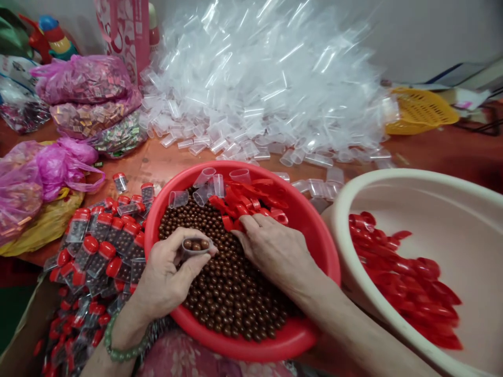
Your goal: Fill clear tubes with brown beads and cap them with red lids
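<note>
My left hand (168,267) is closed around a small clear plastic container (196,252), its open mouth facing up and brown balls showing inside. Below it, a red basin (328,251) holds many shiny brown balls (236,293). My right hand (275,248) is at the far side of the basin, fingers curled and pinching at a red plastic cap (228,223) on the edge of a heap of red caps (267,195). Its fingertips are partly hidden among them. Several empty clear containers (201,195) lie on the balls beside the heap.
Capped, filled containers (102,246) are piled left of the basin. A large heap of empty clear containers (267,89) covers the table's back. At right stands a white tub (463,199) with more red caps. Pink bags (90,84) and a yellow basket (424,110) sit farther back.
</note>
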### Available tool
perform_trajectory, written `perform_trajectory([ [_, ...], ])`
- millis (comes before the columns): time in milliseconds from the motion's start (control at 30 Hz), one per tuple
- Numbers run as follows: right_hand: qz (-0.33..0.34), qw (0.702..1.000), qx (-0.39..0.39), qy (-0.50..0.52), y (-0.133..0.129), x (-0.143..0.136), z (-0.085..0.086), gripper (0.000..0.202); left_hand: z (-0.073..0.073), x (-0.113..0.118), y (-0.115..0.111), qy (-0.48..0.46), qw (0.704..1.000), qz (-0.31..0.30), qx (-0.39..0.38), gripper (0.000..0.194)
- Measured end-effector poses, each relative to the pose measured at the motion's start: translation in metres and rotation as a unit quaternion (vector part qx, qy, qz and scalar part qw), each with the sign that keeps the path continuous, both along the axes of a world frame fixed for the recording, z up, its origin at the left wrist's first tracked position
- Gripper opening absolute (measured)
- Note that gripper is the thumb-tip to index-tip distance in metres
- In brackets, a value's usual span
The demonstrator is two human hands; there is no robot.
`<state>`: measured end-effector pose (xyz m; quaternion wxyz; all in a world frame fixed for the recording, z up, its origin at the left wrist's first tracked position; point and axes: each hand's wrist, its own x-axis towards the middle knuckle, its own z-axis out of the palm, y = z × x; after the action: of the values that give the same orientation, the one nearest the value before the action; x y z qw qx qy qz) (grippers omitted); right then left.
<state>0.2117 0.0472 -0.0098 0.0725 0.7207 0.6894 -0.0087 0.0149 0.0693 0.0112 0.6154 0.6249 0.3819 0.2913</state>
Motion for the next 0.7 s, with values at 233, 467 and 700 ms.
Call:
perform_trajectory([
  [233, 0.022, 0.999, -0.031, 0.001, 0.005, 0.0, -0.004, 0.018, -0.01, 0.004, 0.003, -0.011, 0.998, 0.018, -0.065, 0.015],
  [467, 0.009, 1.0, 0.002, -0.001, -0.002, 0.004, 0.002, 0.026, -0.02, 0.002, 0.003, -0.007, 0.998, 0.016, -0.065, 0.017],
  [700, -0.129, 0.885, 0.065, 0.443, -0.031, 0.025, 0.025, 0.031, -0.016, 0.012, 0.001, 0.039, 0.996, 0.03, -0.074, 0.014],
])
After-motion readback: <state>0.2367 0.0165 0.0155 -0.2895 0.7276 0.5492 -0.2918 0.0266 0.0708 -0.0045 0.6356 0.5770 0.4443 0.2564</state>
